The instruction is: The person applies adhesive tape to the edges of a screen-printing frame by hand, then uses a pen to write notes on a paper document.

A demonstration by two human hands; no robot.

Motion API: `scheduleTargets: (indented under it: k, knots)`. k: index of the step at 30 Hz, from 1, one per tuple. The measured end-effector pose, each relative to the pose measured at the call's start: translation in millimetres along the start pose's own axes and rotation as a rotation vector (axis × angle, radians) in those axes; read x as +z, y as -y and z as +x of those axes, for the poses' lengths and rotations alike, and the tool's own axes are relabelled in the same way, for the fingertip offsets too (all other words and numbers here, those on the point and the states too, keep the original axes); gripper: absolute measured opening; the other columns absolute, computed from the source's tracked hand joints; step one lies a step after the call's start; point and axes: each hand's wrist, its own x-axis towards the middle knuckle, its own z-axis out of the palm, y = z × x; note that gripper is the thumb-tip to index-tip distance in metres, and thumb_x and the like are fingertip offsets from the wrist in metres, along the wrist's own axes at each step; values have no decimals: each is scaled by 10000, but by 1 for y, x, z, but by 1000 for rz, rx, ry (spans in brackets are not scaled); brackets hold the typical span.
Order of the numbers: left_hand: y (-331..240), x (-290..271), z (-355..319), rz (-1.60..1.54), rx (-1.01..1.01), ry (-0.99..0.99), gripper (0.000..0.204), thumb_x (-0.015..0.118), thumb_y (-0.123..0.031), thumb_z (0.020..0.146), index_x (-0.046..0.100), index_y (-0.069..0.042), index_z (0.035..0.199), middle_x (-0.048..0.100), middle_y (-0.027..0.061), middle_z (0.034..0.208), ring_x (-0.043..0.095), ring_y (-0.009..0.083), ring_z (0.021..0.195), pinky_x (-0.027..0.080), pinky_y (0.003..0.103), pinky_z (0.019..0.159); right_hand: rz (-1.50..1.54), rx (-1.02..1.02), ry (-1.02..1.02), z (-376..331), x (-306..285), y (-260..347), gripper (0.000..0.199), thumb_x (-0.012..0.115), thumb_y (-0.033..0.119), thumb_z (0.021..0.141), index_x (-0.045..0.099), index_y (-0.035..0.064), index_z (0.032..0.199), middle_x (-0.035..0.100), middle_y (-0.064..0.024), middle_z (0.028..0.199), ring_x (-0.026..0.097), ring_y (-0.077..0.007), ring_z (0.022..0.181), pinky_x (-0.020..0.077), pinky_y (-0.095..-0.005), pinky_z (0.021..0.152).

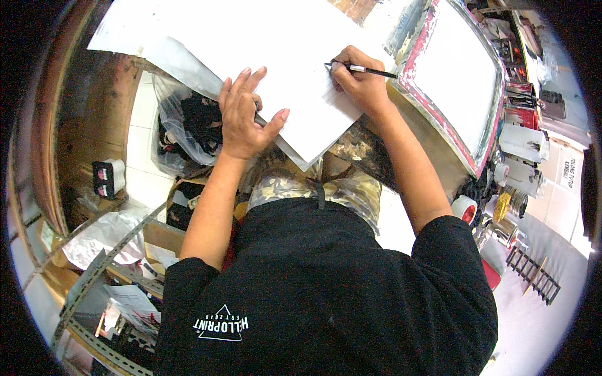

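Note:
A large white sheet of paper [251, 37] lies on the work surface in front of me, its near corner hanging over the edge. My left hand [244, 113] rests flat on the paper's near left edge, fingers spread, holding it down. My right hand [360, 81] grips a slim black and silver pen [364, 69], whose tip touches the paper near its right side.
A red-framed screen with a white mesh [454, 75] lies to the right. Below the table edge sit a clear plastic bag of dark items [188, 125], crumpled foil [100, 235] and metal strips. A tape roll [464, 208], tins and a black rack [533, 272] stand at the right.

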Motion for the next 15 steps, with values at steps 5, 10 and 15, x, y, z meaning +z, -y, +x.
scheduleTargets:
  k: [5, 10, 15]
  knots:
    - [0, 1, 0, 5, 6, 3, 455, 739, -463, 889, 456, -107, 900, 606, 154, 1433, 455, 380, 1419, 222, 544, 1207, 24, -44, -44, 0, 3, -1, 78, 619, 18, 913, 611, 1, 837, 622, -30, 649, 594, -74, 579, 483, -256, 516]
    - [2, 3, -2, 8, 8, -6, 462, 733, -478, 893, 452, -111, 892, 610, 150, 1429, 451, 373, 1424, 214, 543, 1210, -16, -53, -50, -2, 2, 9, 58, 621, 10, 908, 610, 5, 851, 629, -31, 674, 596, -76, 592, 490, -259, 522]
    - [0, 3, 0, 18, 11, 3, 459, 724, -482, 899, 450, -114, 884, 612, 147, 1428, 453, 369, 1424, 216, 541, 1209, 5, -70, -40, -2, 1, -4, 45, 621, 10, 909, 614, 1, 865, 634, -36, 680, 601, -79, 599, 498, -260, 529]
